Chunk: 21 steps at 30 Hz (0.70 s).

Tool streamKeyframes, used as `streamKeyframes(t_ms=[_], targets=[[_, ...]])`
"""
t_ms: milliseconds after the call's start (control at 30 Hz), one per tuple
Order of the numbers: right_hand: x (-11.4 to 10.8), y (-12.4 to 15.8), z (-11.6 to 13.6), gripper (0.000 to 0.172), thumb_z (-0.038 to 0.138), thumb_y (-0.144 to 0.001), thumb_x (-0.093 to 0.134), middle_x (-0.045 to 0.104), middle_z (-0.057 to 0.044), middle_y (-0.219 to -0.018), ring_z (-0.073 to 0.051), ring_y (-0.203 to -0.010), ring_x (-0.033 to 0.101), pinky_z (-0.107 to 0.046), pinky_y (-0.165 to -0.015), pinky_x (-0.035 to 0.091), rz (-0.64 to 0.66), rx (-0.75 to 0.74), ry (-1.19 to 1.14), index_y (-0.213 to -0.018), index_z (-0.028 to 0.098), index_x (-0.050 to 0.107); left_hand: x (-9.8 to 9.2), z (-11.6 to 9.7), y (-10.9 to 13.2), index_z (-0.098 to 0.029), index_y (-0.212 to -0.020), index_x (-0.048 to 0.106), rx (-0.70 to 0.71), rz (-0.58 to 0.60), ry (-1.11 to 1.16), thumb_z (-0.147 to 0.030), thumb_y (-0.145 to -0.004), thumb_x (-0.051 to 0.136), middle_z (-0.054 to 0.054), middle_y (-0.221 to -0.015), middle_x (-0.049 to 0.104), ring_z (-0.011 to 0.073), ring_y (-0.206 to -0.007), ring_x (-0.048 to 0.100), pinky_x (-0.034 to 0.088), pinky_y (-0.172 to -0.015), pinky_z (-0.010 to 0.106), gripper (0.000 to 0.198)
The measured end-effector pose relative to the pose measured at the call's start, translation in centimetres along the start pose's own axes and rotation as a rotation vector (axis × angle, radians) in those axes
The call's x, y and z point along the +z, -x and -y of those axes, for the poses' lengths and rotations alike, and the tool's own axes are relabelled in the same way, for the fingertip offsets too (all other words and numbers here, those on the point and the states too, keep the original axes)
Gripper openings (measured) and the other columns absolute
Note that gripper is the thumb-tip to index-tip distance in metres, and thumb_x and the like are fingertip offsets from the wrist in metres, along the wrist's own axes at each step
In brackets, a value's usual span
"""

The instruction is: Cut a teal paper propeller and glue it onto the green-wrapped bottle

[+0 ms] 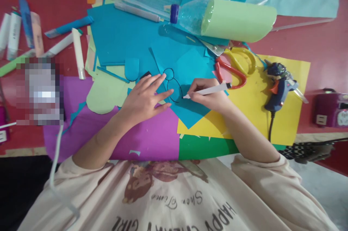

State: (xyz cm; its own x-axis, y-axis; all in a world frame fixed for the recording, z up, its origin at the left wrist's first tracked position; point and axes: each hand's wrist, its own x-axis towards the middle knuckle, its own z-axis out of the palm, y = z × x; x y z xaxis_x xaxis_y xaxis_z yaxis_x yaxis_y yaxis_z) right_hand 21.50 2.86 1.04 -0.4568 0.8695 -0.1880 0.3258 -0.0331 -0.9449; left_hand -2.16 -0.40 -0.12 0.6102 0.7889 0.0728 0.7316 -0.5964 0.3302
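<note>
My right hand [208, 95] is closed around a white marker [210, 89], its tip on a piece of blue paper [190, 115]. Black lines on that paper form a small circle with a larger, partly drawn rounded shape below it. With fingers spread, my left hand [148, 97] lies flat across the paper's left edge, fingertips near the drawn circle. A small black object [145, 75], perhaps the marker's cap, shows just behind the left fingers. Light green cut paper [106, 95] lies left of that hand.
Red-and-yellow scissors [231, 68] lie beyond my right hand. A glue gun [280, 88] rests on yellow paper [244, 115] at right. A plastic bottle wrapped in green paper [239, 19] lies at the back. Several markers [67, 42] and a blurred-out phone [45, 91] are at left.
</note>
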Motion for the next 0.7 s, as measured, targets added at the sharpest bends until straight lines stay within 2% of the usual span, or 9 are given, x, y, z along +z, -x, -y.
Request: streamKeyframes(t_ms=[167, 400, 700], targets=[[-0.03, 0.16, 0.13, 0.011, 0.025, -0.067, 0.058, 0.059, 0.001, -0.054, -0.009, -0.048, 0.045, -0.022, -0.043, 0.03, 0.083, 0.026, -0.029, -0.06, 0.018, 0.059, 0.19, 0.19, 0.08, -0.03, -0.126, 0.065, 0.005, -0.015, 0.033, -0.049, -0.094, 0.051, 0.01, -0.151, 0.048, 0.0303, -0.137, 0.047, 0.037, -0.112, 0.056, 0.04], [0.22, 0.29, 0.0, 0.01, 0.025, -0.067, 0.06, 0.063, 0.0, -0.056, -0.009, -0.048, 0.046, -0.022, -0.044, 0.032, 0.086, 0.026, -0.011, -0.062, 0.017, 0.063, 0.34, 0.3, 0.12, -0.028, -0.125, 0.066, 0.008, -0.016, 0.025, -0.051, -0.094, 0.048, 0.012, -0.151, 0.047, 0.032, -0.135, 0.048, 0.038, -0.111, 0.057, 0.043], [0.04, 0.22, -0.18, 0.01, 0.024, -0.067, 0.057, 0.06, 0.001, -0.055, -0.008, -0.047, 0.044, -0.022, -0.044, 0.03, 0.072, 0.002, 0.013, -0.06, 0.018, 0.06, 0.12, 0.16, 0.12, -0.025, -0.125, 0.066, 0.038, -0.035, -0.03, -0.051, -0.096, 0.045, 0.015, -0.147, 0.051, 0.0311, -0.133, 0.051, 0.043, -0.108, 0.053, 0.044]])
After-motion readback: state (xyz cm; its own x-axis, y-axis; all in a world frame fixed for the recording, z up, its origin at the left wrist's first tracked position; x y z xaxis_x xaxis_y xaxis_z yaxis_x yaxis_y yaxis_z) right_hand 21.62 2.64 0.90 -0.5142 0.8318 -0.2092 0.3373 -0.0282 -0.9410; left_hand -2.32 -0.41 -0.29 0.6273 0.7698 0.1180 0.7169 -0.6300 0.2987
